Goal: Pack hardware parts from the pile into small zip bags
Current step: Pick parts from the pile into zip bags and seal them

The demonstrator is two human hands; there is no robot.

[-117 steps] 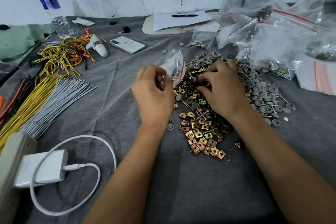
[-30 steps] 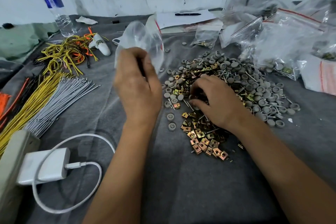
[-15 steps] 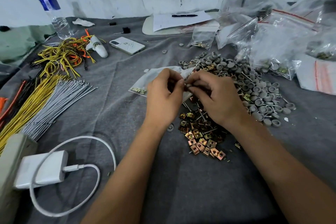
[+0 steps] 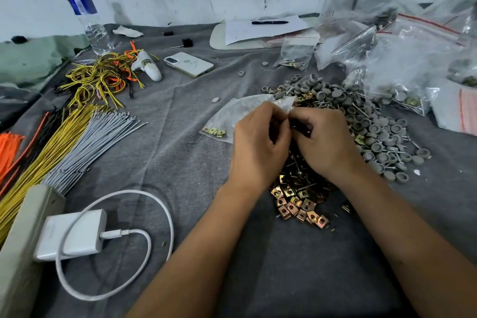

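A small clear zip bag (image 4: 232,117) lies tilted on the grey cloth with a few brass clips (image 4: 215,131) in its lower left corner. My left hand (image 4: 259,148) pinches the bag's mouth at its right end. My right hand (image 4: 324,141) meets it there, fingers curled at the bag's opening; what they hold is hidden. Under and behind both hands spreads the pile of hardware (image 4: 366,124): grey round caps, thin screws and square brass clip nuts (image 4: 299,208).
Filled and empty zip bags (image 4: 402,59) crowd the back right. A phone (image 4: 189,64), water bottle (image 4: 87,18), wire bundles (image 4: 77,137), a white charger with cable (image 4: 74,237) and paper with a pen (image 4: 265,26) lie on the cloth (image 4: 180,162).
The left hand raised the bag, then brought it down to the pile. The right hand left the pile and joined the left at the bag's mouth; now both stay together there.
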